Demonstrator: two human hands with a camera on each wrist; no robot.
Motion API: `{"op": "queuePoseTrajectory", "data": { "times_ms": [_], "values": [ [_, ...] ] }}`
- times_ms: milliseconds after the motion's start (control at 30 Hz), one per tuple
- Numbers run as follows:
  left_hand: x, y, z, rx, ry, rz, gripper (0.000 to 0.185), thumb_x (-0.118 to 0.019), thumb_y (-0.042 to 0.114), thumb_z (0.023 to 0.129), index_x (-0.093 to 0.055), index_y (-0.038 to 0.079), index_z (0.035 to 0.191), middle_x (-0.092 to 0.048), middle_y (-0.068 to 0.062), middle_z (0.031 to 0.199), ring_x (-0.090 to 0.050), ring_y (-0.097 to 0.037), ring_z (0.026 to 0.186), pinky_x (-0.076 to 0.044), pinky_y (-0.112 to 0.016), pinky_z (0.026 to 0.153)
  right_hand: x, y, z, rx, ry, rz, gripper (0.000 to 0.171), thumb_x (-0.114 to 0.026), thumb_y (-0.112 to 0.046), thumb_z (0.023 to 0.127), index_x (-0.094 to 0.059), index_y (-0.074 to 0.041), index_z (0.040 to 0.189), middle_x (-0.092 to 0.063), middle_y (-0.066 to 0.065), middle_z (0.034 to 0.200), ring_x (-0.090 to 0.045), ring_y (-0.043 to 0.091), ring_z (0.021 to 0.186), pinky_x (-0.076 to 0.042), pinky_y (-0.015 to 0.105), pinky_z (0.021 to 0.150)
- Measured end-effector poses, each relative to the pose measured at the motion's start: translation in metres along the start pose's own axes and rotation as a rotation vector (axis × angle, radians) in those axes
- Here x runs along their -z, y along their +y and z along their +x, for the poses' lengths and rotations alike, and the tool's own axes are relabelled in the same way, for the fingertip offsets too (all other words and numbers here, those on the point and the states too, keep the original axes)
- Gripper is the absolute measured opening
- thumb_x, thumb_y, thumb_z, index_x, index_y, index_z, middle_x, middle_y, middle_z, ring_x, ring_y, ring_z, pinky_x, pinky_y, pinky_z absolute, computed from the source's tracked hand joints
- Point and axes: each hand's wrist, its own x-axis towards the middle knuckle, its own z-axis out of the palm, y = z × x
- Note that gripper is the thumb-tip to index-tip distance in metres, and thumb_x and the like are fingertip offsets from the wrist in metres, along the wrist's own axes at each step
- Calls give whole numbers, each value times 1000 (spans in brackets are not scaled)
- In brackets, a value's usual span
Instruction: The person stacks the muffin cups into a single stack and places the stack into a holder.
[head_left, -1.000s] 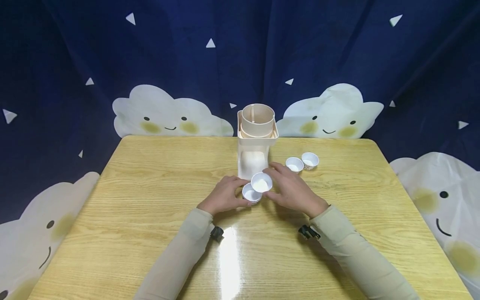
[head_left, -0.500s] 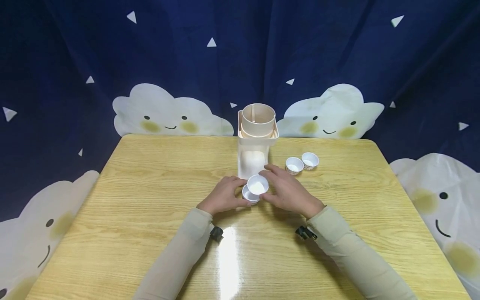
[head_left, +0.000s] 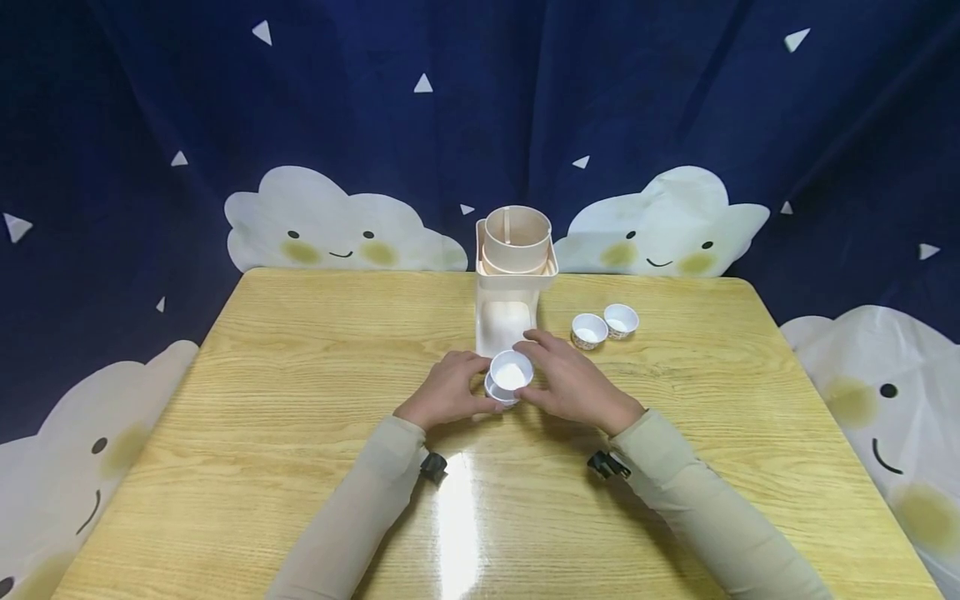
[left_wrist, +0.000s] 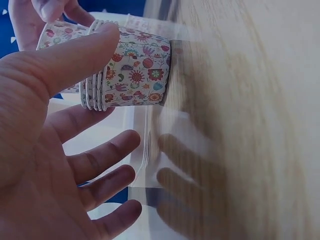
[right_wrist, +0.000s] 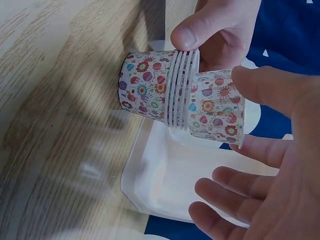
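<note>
A short stack of nested flower-patterned paper cups (left_wrist: 135, 75) stands upright on the table. My left hand (head_left: 448, 390) pinches it near the rims between thumb and index finger, the other fingers spread loosely. Right above its mouth is a single paper cup (right_wrist: 217, 107) of the same pattern, which my right hand (head_left: 573, 385) pinches near its rim with thumb and index finger. From above, this cup's white inside (head_left: 512, 371) covers most of the stack. Its base meets the topmost rims; how far it sits inside, I cannot tell.
Just behind the stack stands a cream-coloured stand (head_left: 506, 287) with a round tube (head_left: 517, 242) on top. Two more paper cups, a nearer one (head_left: 588, 332) and a farther one (head_left: 622, 322), stand upright right of it. A blue curtain (head_left: 480, 108) hangs behind the wooden table (head_left: 337, 333).
My right hand has brought its cup leftward and slightly toward me, from beside the stack's mouth to over it. The left hand and the stack have stayed in place.
</note>
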Motion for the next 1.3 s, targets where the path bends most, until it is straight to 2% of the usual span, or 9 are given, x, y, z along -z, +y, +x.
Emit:
{"op": "queuePoseTrajectory", "data": {
  "times_ms": [267,667,933,1300],
  "values": [
    [-1,0,1,-12,-14,-20,63,-83,37,77,-62,17,133,-66,-7,127,-54,-27,119,-44,-46,104,-3,1,1,-1,-10,22,64,-80,-31,81,-57,-5,135,-51,21,143,-57,38,125,-47,50,106],
    [0,3,0,-15,-21,-102,58,-84,28,78,-62,14,130,-65,-5,129,-60,-24,121,-46,-44,106,-5,-4,1,20,-32,34,61,-79,-29,82,-57,-4,133,-50,25,144,-54,40,129,-46,52,107],
    [0,3,0,-16,-23,-109,58,-84,28,77,-63,14,129,-66,-3,128,-61,-22,120,-47,-43,106,-6,-4,1,32,-27,33,60,-79,-28,82,-57,-4,133,-51,25,142,-56,39,126,-47,51,106],
    [0,3,1,-31,-41,-111,62,-83,31,79,-60,19,136,-66,0,124,-61,-16,112,-48,-40,101,-3,-1,-1,-9,-107,17,69,-77,-31,84,-50,-2,141,-46,26,147,-52,41,131,-44,53,109]
  ]
}}
